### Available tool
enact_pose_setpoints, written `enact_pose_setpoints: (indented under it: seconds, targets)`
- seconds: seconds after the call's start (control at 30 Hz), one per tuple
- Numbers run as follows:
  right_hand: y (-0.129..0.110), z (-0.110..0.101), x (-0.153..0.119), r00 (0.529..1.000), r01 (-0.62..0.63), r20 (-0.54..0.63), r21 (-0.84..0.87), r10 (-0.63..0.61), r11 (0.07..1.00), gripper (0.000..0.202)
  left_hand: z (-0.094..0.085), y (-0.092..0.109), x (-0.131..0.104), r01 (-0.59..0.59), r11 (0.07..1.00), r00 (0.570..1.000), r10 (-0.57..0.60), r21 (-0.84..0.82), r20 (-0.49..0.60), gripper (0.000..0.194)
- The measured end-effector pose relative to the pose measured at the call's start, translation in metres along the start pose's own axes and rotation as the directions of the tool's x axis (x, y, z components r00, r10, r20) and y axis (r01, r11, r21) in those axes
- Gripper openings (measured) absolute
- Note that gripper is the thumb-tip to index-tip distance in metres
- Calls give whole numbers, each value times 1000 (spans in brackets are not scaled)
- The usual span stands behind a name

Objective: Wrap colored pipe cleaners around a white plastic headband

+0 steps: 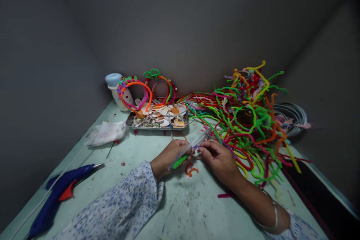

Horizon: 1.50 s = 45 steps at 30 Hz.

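My left hand (174, 154) is closed round a long translucent strip (184, 153), which slants up to the right. A short green fuzzy pipe cleaner (180, 161) lies along it in the same grip. Close beside, my right hand (221, 159) pinches a purple pipe cleaner (196, 147) at the strip; part of it is hidden by the fingers. Curled orange pipe cleaner pieces (191, 171) rest on the table just below the hands. A magenta piece (225, 195) lies under my right forearm.
A metal tray (157, 128) of shells stands at the back, with pipe-cleaner headbands (150, 93) and a bottle (114, 80) around it. Tangled pipe cleaners (247, 112) and coiled wire (299, 118) fill the right. At left are a blue glue gun (60, 191) and a plastic packet (108, 132).
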State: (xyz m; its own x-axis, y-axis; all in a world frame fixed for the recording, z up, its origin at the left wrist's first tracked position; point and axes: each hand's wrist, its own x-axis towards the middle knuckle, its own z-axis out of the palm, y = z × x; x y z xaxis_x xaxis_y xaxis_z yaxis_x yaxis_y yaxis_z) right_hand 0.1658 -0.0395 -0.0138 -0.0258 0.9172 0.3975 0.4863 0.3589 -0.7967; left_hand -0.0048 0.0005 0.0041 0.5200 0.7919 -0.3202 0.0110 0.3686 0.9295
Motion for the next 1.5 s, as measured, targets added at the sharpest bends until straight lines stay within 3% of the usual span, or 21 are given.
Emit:
enact_pose_setpoints:
  seconds: [0.17, 0.43, 0.57, 0.83, 1.07, 1.23, 1.4, 1.47, 1.5]
  targets:
    - [-2, 0, -1, 1000, 0, 3, 24, 0, 1000, 10, -2, -1, 1, 2, 997, 998, 3, -71, 67, 13]
    - [-5, -1, -2, 999, 10, 42, 84, -13, 996, 10, -6, 1, 0, 108, 966, 978, -61, -235, 199, 8]
    - [-6, -1, -2, 998, 11, 57, 112, -18, 994, 12, -10, -1, 1, 188, 934, 949, -93, -305, 301, 8]
    - [-9, -2, -3, 997, 0, 81, 169, -14, 986, 13, -11, -3, 4, 278, 895, 911, -129, -350, 393, 6]
    - [-13, -3, -4, 992, 10, 121, 198, -35, 980, 18, -15, -2, 4, 410, 840, 826, -176, -357, 535, 6]
    - [-15, -4, -6, 989, 16, 140, 212, -47, 977, 18, -17, -2, 3, 427, 836, 798, -170, -344, 578, 6]
    - [-13, -2, -7, 993, 54, 92, 203, -74, 978, 14, -13, -1, 0, 389, 846, 815, -132, -364, 564, 4]
    - [-10, -3, -6, 996, 93, -10, 170, -93, 981, 5, -10, 1, -2, 316, 853, 859, -72, -415, 506, 7]
    - [-9, -3, -6, 991, 116, -85, 144, -105, 983, 10, -9, 3, -2, 263, 855, 891, -38, -447, 453, 8]
